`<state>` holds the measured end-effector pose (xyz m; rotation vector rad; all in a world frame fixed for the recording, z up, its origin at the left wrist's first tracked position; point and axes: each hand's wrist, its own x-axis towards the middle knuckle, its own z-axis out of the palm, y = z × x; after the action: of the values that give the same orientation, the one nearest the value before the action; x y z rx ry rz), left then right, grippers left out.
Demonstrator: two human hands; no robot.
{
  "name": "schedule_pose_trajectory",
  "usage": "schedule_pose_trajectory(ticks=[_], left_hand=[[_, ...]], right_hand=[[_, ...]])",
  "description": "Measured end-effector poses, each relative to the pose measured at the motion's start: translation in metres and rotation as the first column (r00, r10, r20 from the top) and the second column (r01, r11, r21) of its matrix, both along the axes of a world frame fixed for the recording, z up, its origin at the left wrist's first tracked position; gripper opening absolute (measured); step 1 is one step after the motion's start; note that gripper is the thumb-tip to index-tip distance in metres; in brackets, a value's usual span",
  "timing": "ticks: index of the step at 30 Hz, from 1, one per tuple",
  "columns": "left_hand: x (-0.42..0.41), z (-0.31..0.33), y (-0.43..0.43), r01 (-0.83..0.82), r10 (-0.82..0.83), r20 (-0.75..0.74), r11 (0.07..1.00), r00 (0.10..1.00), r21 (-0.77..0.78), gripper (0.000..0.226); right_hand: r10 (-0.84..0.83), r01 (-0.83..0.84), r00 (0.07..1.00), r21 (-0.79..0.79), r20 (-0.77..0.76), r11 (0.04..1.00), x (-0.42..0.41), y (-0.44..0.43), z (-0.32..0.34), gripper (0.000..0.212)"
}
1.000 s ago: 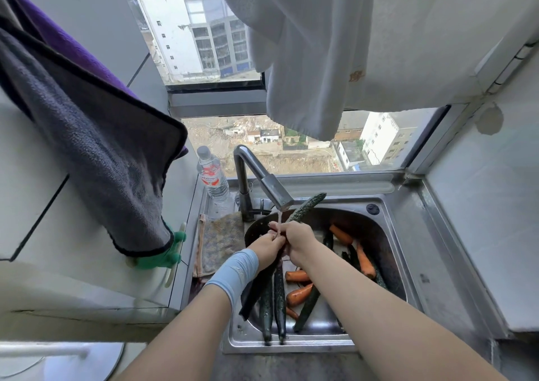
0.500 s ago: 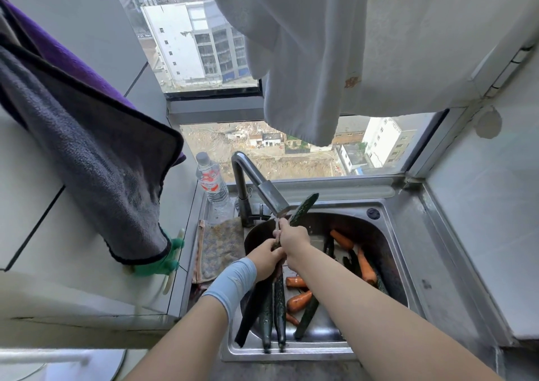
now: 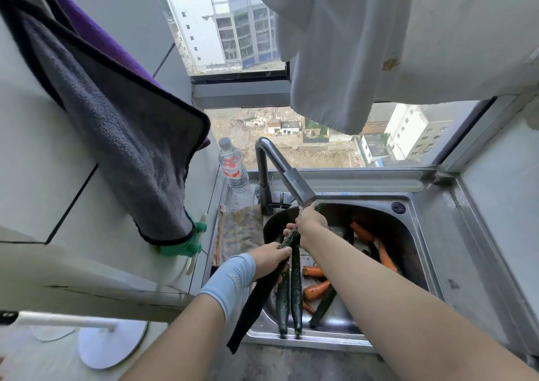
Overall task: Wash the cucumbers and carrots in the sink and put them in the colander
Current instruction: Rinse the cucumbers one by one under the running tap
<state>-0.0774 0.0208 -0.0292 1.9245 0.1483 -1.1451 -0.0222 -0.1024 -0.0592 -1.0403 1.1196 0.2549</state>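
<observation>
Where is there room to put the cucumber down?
The bare steel ledge right of the basin, up to the wall, is free. The basin floor is crowded with carrots and cucumbers; the left ledge holds a cloth and bottle.

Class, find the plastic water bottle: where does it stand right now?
In the head view, the water bottle stands upright at the back left of the sink rim, just left of the faucet and right of the hanging grey towel.

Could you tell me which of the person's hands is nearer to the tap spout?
Right. The right hand sits directly under the tap spout, gripping the upper part of the cucumber. The left hand grips the same cucumber lower down, farther from the spout.
</observation>
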Motion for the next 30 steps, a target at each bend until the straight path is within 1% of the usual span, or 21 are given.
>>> schedule_pose_trajectory(ticks=[2,3,4,5,7,8,9,11,13,14,16,18,19,21,22,24,25,26,28,29,30], left_hand=[[0.003,-0.003,0.009,0.012,-0.012,-0.017,0.999,1.000,0.049,0.027],[0.003,-0.004,0.013,-0.024,0.026,-0.050,0.999,0.998,0.039,0.026],[0.002,-0.005,0.017,-0.074,0.075,-0.094,0.997,0.993,0.010,0.024],[0.001,-0.005,0.020,-0.116,0.113,-0.136,0.993,0.984,-0.015,0.023],[-0.002,-0.004,0.026,-0.126,0.117,-0.183,0.991,0.976,-0.039,0.021],[-0.004,-0.005,0.028,-0.103,0.092,-0.186,0.994,0.978,-0.047,0.021],[-0.005,-0.006,0.030,-0.080,0.070,-0.179,0.996,0.981,-0.050,0.021],[-0.007,-0.009,0.031,-0.069,0.061,-0.161,0.997,0.985,-0.040,0.021],[-0.008,-0.012,0.031,-0.109,0.103,-0.155,0.994,0.983,-0.031,0.020],[-0.007,-0.013,0.029,-0.144,0.137,-0.162,0.989,0.977,-0.034,0.020],[-0.003,-0.015,0.024,-0.212,0.199,-0.166,0.975,0.966,-0.063,0.018],[0.002,-0.014,0.015,-0.267,0.243,-0.170,0.954,0.955,-0.135,0.013],[0.004,-0.013,0.010,-0.286,0.254,-0.182,0.941,0.950,-0.181,0.012],[0.009,-0.014,0.001,-0.279,0.241,-0.180,0.932,0.954,-0.231,0.012],[0.010,-0.015,-0.003,-0.256,0.222,-0.167,0.941,0.961,-0.223,0.014],[0.008,-0.016,-0.008,-0.221,0.191,-0.160,0.956,0.968,-0.194,0.023],[0.006,-0.017,-0.010,-0.208,0.172,-0.194,0.961,0.966,-0.185,0.028],[0.003,-0.016,-0.012,-0.190,0.141,-0.246,0.964,0.959,-0.186,0.031],[-0.003,-0.013,-0.012,-0.109,0.032,-0.354,0.974,0.935,-0.201,0.031],[-0.005,-0.012,-0.011,-0.056,-0.026,-0.386,0.979,0.922,-0.198,0.032],[-0.007,-0.013,-0.009,-0.012,-0.063,-0.398,0.983,0.915,-0.183,0.032]], right_hand=[[-0.061,0.054,0.995,0.094,0.073,0.994,0.001,0.001,0.001,0.045],[-0.076,0.061,0.991,0.129,0.111,0.990,0.001,0.000,0.002,0.037],[-0.057,0.043,0.987,0.096,0.149,0.994,0.002,-0.001,0.001,0.029],[-0.004,0.001,0.986,0.019,0.164,1.000,0.001,-0.002,0.000,0.024],[0.062,-0.048,0.986,-0.094,0.153,0.994,0.001,-0.002,-0.006,0.022],[0.052,-0.038,0.990,-0.108,0.128,0.993,0.001,-0.002,-0.005,0.028],[0.023,-0.013,0.994,-0.101,0.108,0.995,0.000,-0.003,-0.004,0.041],[-0.058,0.061,0.996,-0.042,0.068,0.997,0.001,-0.006,-0.001,0.064],[-0.082,0.083,0.994,-0.004,0.070,0.997,0.000,-0.009,-0.003,0.066],[-0.052,0.051,0.996,0.008,0.071,0.999,-0.001,-0.010,-0.006,0.062],[0.066,-0.073,0.995,0.090,0.079,0.993,-0.007,-0.007,-0.013,0.051],[0.218,-0.239,0.969,0.206,0.116,0.949,-0.020,0.004,-0.017,0.039],[0.291,-0.317,0.946,0.212,0.145,0.925,-0.026,0.007,-0.019,0.037],[0.365,-0.388,0.914,0.113,0.177,0.915,-0.035,0.007,-0.019,0.037],[0.382,-0.401,0.905,0.076,0.185,0.913,-0.036,0.003,-0.022,0.035],[0.401,-0.403,0.906,-0.010,0.134,0.915,-0.034,-0.010,-0.021,0.041],[0.393,-0.387,0.916,-0.085,0.083,0.918,-0.032,-0.018,-0.018,0.045],[0.348,-0.338,0.936,-0.140,0.053,0.931,-0.029,-0.027,-0.021,0.050],[0.252,-0.245,0.968,-0.170,0.019,0.955,-0.022,-0.044,-0.027,0.060],[0.247,-0.244,0.969,-0.173,-0.006,0.954,-0.019,-0.051,-0.034,0.066],[0.280,-0.283,0.959,-0.170,-0.043,0.944,-0.017,-0.057,-0.043,0.070]])
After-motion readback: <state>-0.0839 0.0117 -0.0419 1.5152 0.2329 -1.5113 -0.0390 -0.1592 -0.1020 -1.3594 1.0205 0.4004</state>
